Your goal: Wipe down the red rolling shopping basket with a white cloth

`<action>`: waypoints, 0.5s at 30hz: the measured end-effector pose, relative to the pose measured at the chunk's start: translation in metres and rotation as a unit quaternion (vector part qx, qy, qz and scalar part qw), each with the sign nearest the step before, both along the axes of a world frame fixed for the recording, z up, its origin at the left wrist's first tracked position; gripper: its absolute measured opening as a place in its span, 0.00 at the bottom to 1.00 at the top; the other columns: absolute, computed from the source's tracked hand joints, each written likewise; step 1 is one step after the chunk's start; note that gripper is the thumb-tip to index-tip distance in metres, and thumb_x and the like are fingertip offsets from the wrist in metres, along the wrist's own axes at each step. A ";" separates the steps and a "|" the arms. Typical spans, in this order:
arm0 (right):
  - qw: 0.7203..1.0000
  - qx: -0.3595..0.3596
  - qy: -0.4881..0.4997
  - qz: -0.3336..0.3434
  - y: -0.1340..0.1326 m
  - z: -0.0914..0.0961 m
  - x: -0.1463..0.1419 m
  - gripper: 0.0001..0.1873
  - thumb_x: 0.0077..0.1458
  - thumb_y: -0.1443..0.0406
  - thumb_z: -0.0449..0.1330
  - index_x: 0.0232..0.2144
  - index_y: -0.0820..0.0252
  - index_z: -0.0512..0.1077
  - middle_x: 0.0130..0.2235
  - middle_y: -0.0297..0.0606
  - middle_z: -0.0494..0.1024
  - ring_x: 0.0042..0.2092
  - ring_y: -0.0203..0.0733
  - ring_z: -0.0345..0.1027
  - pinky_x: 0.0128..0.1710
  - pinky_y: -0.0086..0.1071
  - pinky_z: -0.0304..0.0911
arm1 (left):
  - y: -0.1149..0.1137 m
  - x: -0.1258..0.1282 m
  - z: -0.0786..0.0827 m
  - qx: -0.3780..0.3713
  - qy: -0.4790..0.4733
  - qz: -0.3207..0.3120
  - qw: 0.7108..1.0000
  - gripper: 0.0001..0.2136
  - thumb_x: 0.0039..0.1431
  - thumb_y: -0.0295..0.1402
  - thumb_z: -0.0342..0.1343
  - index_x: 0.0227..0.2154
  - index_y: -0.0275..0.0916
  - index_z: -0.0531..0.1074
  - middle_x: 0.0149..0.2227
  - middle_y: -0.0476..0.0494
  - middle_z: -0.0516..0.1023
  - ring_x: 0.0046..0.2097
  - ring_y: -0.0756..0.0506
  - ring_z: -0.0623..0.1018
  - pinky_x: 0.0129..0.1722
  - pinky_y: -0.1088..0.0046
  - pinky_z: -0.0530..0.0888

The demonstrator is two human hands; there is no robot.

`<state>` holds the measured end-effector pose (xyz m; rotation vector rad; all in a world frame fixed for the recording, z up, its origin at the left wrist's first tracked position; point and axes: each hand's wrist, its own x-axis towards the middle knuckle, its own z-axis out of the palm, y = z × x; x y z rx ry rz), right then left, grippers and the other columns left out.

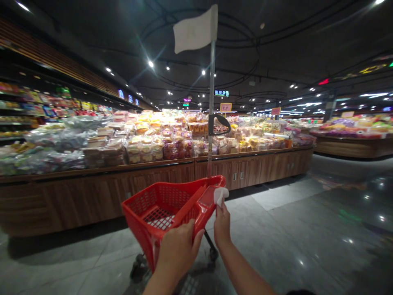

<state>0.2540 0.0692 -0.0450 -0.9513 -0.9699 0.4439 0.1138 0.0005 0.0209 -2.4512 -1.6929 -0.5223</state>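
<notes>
A small red shopping cart (pixel 138 223) stands in front of me, with a metal pole (pixel 211 86) rising from its far side. My left hand (pixel 181 248) is wrapped over the cart's near rim, its thumb along the handle side. In my right hand (pixel 221 223) a white cloth or tissue (pixel 220 196) is pinched, pressed against the outer end of the red handle (pixel 206 200). The cart's basket has a grid bottom and shows no goods. A white flag (pixel 196 30) tops the pole, and a black loop (pixel 219 125) sits partway up.
Behind the cart runs a long wooden display counter (pixel 101 192) piled with bagged breads and snacks (pixel 144 143). Stocked shelves (pixel 46 106) line the left wall. Another display stand (pixel 353 145) is at the right. Grey shiny floor tiles (pixel 301 241) extend to the right.
</notes>
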 end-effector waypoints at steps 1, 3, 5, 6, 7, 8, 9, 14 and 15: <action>1.000 -0.009 0.015 0.018 -0.009 -0.003 -0.002 0.26 0.56 0.60 0.48 0.54 0.65 0.65 0.48 0.42 0.75 0.51 0.47 0.66 0.49 0.36 0.62 | 0.001 -0.003 -0.001 0.006 -0.003 -0.006 1.000 0.18 0.61 0.43 0.38 0.41 0.41 0.70 0.37 0.41 0.79 0.41 0.41 0.77 0.38 0.67 0.69; 0.996 -0.035 0.035 0.069 -0.028 -0.011 -0.002 0.25 0.53 0.62 0.52 0.53 0.63 0.67 0.50 0.40 0.73 0.54 0.48 0.64 0.51 0.38 0.60 | 0.004 -0.010 -0.003 0.014 -0.008 -0.016 1.000 0.18 0.61 0.44 0.38 0.41 0.42 0.70 0.37 0.41 0.79 0.41 0.42 0.77 0.38 0.68 0.70; 0.994 -0.054 0.026 0.093 -0.044 -0.016 0.005 0.23 0.52 0.63 0.54 0.51 0.63 0.69 0.51 0.39 0.73 0.55 0.50 0.62 0.54 0.41 0.58 | 0.005 -0.019 -0.003 0.016 -0.010 -0.016 1.000 0.18 0.61 0.44 0.39 0.41 0.43 0.71 0.38 0.42 0.79 0.40 0.42 0.77 0.39 0.68 0.70; 0.994 -0.056 0.016 0.088 -0.049 -0.016 0.011 0.23 0.52 0.63 0.55 0.50 0.63 0.69 0.51 0.40 0.72 0.56 0.51 0.61 0.55 0.42 0.57 | 0.006 -0.023 -0.003 0.014 -0.010 -0.014 1.000 0.18 0.60 0.45 0.40 0.40 0.43 0.71 0.38 0.42 0.79 0.40 0.42 0.78 0.39 0.68 0.70; 0.996 -0.051 0.003 0.074 -0.052 -0.014 0.018 0.23 0.52 0.62 0.55 0.51 0.64 0.69 0.52 0.41 0.72 0.57 0.51 0.60 0.56 0.44 0.55 | 0.006 -0.028 -0.002 0.013 -0.009 -0.014 1.000 0.18 0.60 0.45 0.40 0.40 0.43 0.71 0.39 0.43 0.79 0.40 0.42 0.78 0.39 0.68 0.70; 0.998 -0.038 -0.016 0.054 -0.052 -0.010 0.024 0.24 0.53 0.61 0.55 0.51 0.65 0.68 0.53 0.43 0.71 0.57 0.51 0.59 0.57 0.45 0.54 | 0.007 -0.032 -0.001 0.013 -0.008 -0.016 1.000 0.17 0.60 0.45 0.41 0.39 0.44 0.72 0.39 0.43 0.79 0.40 0.42 0.78 0.39 0.69 0.70; 0.998 -0.021 -0.045 0.034 -0.051 -0.004 0.030 0.25 0.53 0.60 0.56 0.52 0.65 0.68 0.53 0.45 0.70 0.57 0.51 0.59 0.57 0.45 0.53 | 0.007 -0.036 -0.001 0.012 -0.008 -0.021 1.000 0.17 0.59 0.45 0.41 0.39 0.44 0.72 0.39 0.43 0.79 0.40 0.42 0.78 0.38 0.69 0.70; 0.951 0.070 -0.297 -0.054 -0.044 0.036 0.038 0.18 0.49 0.61 0.61 0.44 0.61 0.74 0.48 0.46 0.74 0.51 0.51 0.66 0.54 0.44 0.59 | 0.004 -0.050 0.003 -0.020 -0.033 -0.043 0.998 0.15 0.59 0.42 0.44 0.41 0.44 0.71 0.40 0.45 0.79 0.42 0.44 0.77 0.41 0.70 0.69; 0.934 0.083 -0.344 -0.055 -0.045 0.043 0.036 0.14 0.51 0.63 0.60 0.41 0.60 0.75 0.45 0.45 0.76 0.49 0.49 0.67 0.52 0.43 0.61 | 0.002 -0.051 0.005 -0.028 -0.036 -0.041 0.998 0.14 0.58 0.42 0.45 0.40 0.44 0.72 0.40 0.45 0.78 0.42 0.44 0.76 0.41 0.70 0.69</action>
